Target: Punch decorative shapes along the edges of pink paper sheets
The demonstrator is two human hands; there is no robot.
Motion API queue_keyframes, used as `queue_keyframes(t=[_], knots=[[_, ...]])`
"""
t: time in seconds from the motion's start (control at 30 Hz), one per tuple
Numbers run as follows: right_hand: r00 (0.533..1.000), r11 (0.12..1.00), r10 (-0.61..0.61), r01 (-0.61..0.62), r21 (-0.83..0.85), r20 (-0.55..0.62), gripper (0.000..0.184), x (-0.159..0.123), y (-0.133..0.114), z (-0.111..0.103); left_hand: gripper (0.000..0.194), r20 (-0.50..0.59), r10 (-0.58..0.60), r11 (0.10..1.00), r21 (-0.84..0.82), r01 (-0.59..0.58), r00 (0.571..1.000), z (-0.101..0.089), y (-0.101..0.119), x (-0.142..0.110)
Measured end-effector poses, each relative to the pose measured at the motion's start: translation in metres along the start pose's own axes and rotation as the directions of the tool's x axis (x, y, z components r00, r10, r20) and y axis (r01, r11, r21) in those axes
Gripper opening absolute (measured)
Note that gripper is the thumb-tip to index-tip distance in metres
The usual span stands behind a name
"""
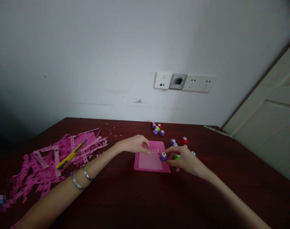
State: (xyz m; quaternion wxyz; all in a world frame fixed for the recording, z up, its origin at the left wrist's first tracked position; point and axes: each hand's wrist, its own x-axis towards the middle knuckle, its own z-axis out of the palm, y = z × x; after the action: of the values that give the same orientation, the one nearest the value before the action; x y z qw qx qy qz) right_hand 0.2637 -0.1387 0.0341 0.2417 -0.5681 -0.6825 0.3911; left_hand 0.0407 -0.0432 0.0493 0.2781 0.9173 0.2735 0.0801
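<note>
A pink sheet [151,167] lies on the dark red table [145,197], with a paler pink piece [149,160] on top of it. My left hand [135,144] rests on the upper left edge of the pale piece, fingers curled down against it. My right hand [183,160] pinches a small purple paper punch [163,156] at the pale piece's right edge. A green punch [176,156] sits just behind my right fingers.
Several more small punches, red, purple and green, lie in a cluster [157,128] near the wall and beside my right hand [184,140]. A heap of punched pink paper strips [51,159] with a yellow utility knife [71,155] lies at left. Wall sockets [184,82] are above.
</note>
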Motion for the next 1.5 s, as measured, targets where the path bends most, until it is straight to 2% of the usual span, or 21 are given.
queue_keyframes(t=[0.13, 0.3, 0.4, 0.57, 0.83, 1.03, 1.17, 1.27, 1.5], knots=[[0.997, 0.997, 0.078, -0.078, -0.011, -0.002, 0.024, 0.005, 0.011, -0.007, 0.019, -0.123, -0.167, 0.964, 0.188, 0.189, 0.978, 0.005, -0.025, 0.003], [0.992, 0.992, 0.124, -0.123, -0.034, 0.023, 0.023, 0.005, 0.015, -0.009, 0.023, -0.089, -0.176, 0.955, 0.225, 0.192, 0.98, 0.014, -0.036, 0.006], [0.989, 0.989, 0.142, -0.141, -0.046, 0.031, 0.023, 0.005, 0.014, -0.009, 0.027, -0.058, -0.196, 0.961, 0.186, 0.203, 0.979, 0.016, -0.036, 0.007], [0.987, 0.985, 0.162, -0.161, -0.068, 0.013, 0.022, 0.004, 0.01, -0.008, 0.018, 0.009, -0.248, 0.966, 0.082, 0.246, 0.969, 0.02, -0.044, 0.011], [0.989, 0.986, 0.142, -0.139, -0.091, 0.027, 0.022, 0.003, 0.014, -0.005, 0.02, -0.013, -0.245, 0.969, -0.021, 0.245, 0.969, 0.025, -0.055, 0.016], [0.989, 0.985, 0.15, -0.147, -0.093, 0.02, 0.022, 0.006, 0.017, -0.004, 0.021, 0.037, -0.279, 0.943, -0.179, 0.281, 0.96, 0.015, -0.047, 0.013], [0.989, 0.984, 0.146, -0.144, -0.104, 0.008, 0.021, 0.009, 0.021, -0.003, 0.02, 0.073, -0.261, 0.921, -0.279, 0.271, 0.963, 0.004, -0.05, 0.009], [0.991, 0.986, 0.137, -0.137, -0.095, -0.002, 0.024, 0.01, 0.024, -0.004, 0.024, 0.126, -0.278, 0.876, -0.374, 0.305, 0.952, -0.002, -0.053, 0.006], [0.995, 0.99, 0.103, -0.104, -0.094, -0.018, 0.025, 0.011, 0.026, -0.004, 0.027, 0.168, -0.33, 0.809, -0.457, 0.37, 0.929, -0.004, -0.055, 0.005]])
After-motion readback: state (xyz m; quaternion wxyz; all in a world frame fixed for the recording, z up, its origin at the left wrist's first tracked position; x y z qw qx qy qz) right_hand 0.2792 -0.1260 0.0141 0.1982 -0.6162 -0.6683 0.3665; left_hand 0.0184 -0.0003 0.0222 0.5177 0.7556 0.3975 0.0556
